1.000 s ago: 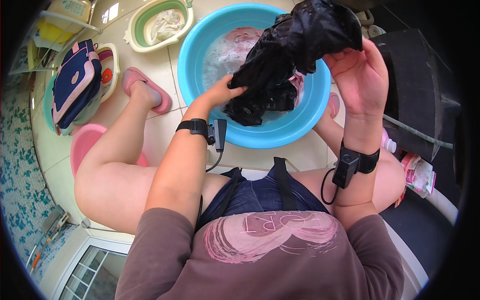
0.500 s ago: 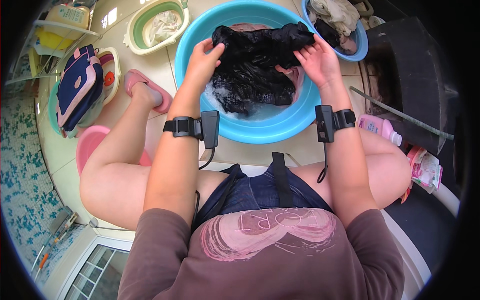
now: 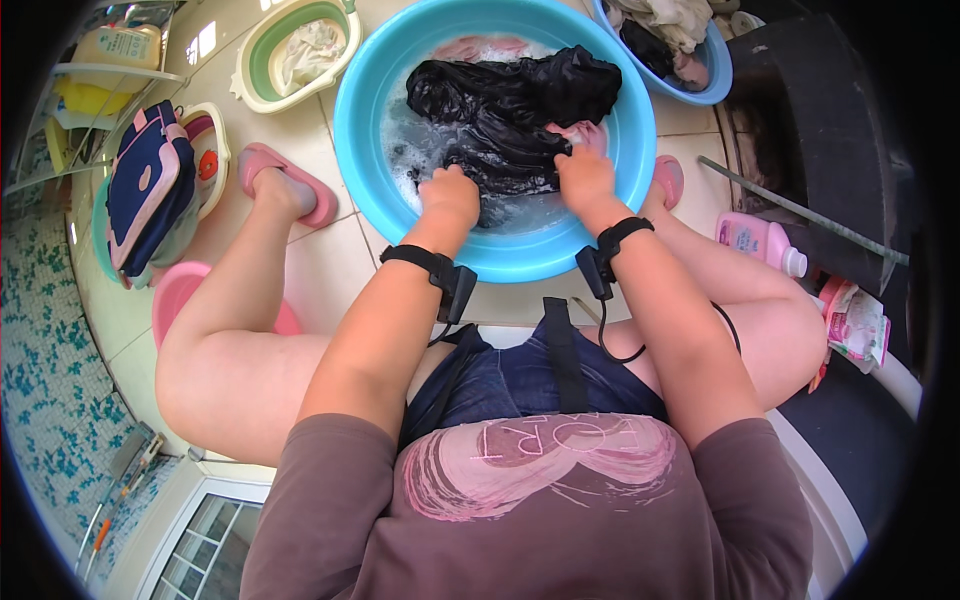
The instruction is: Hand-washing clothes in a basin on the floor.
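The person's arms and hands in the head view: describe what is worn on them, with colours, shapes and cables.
Both forearms are bare; brownish-mauve sleeves end above the elbows. Each wrist carries a black strap with a small black boxy unit. A thin black cable hangs from each unit. The left hand and right hand wear no gloves.

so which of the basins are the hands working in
The big blue basin in the middle: both hands press the black garment in soapy water. The green one and smaller blue one sit untouched.

both forearms stretched forward, side by side, slightly apart. left hand (image 3: 450, 197) knuckles up, fingers curled under. right hand (image 3: 585, 177) likewise fisted, fingers tucked. black band on each wrist.
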Available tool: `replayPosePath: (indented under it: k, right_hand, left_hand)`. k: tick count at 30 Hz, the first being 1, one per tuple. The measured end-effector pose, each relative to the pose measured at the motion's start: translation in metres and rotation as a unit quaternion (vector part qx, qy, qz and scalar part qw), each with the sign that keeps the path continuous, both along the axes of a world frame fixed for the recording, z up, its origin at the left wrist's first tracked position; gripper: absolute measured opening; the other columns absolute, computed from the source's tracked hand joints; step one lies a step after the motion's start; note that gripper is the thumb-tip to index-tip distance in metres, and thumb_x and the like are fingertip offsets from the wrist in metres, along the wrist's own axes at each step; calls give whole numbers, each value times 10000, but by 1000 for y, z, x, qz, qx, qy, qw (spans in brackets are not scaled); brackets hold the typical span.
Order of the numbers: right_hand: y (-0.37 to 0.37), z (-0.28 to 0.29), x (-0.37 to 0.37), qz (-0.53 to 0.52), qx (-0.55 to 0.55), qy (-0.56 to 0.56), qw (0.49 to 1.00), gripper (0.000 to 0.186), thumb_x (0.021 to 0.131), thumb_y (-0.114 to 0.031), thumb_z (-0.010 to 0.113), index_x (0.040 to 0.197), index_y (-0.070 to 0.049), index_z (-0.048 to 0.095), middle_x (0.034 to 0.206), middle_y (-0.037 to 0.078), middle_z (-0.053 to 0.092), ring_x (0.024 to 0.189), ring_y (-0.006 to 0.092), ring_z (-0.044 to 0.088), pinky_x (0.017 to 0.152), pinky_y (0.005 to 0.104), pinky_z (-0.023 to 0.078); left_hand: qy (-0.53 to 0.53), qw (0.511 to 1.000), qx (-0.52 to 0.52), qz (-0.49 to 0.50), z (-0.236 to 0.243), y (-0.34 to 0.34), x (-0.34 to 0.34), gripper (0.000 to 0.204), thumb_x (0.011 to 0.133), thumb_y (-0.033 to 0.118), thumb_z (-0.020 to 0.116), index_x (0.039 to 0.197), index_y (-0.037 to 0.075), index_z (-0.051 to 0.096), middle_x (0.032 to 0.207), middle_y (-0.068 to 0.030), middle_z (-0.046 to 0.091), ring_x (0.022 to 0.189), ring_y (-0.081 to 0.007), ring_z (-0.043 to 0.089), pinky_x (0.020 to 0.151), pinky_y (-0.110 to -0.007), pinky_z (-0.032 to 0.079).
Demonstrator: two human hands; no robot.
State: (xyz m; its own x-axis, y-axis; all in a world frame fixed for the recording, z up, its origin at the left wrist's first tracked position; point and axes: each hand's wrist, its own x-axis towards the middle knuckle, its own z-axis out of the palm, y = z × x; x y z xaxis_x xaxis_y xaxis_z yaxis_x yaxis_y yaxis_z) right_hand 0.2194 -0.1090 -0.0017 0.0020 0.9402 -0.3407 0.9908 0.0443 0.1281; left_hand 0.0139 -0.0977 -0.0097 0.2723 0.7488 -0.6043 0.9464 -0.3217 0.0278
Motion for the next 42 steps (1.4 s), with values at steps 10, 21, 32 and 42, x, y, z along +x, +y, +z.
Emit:
replayPosePath:
  k: [10, 21, 32, 42]
  right_hand:
    - [73, 70, 43, -343, -16, 572, 745, 109, 807, -210, 575, 890, -139, 567, 841, -21, 546, 737, 125, 540, 671, 330, 484]
    - [94, 130, 44, -50, -34, 548, 834, 159, 801, 4, 505, 687, -68, 588, 1197, 50, 644, 831, 104, 602, 586, 250, 514]
    - [108, 128, 48, 23, 22, 281, 959, 368, 796, -11, 437, 1039, -74, 705, 985, 110, 695, 853, 238, 658, 647, 347, 537]
    - [103, 114, 68, 191, 119, 236, 945, 201, 785, -33, 490, 867, -54, 673, 836, 139, 662, 814, 328, 628, 732, 414, 495]
  left_hand:
    - [-308, 928, 134, 163, 71, 76, -88, 219, 697, -9, 584, 815, 138, 697, 921, -114, 662, 880, -338, 618, 761, -415, 504]
    - [-117, 939, 311, -92, 76, 92, -124, 91, 704, 119, 640, 638, 175, 667, 849, -19, 605, 904, -244, 570, 778, -366, 440]
    - [-126, 943, 286, -114, 101, 87, -92, 149, 793, 209, 663, 874, 92, 619, 800, -107, 611, 804, -310, 617, 733, -400, 466]
    - [-296, 932, 197, -76, 112, 104, -105, 336, 823, -38, 563, 1102, 148, 600, 1006, -131, 548, 912, -336, 583, 797, -412, 489]
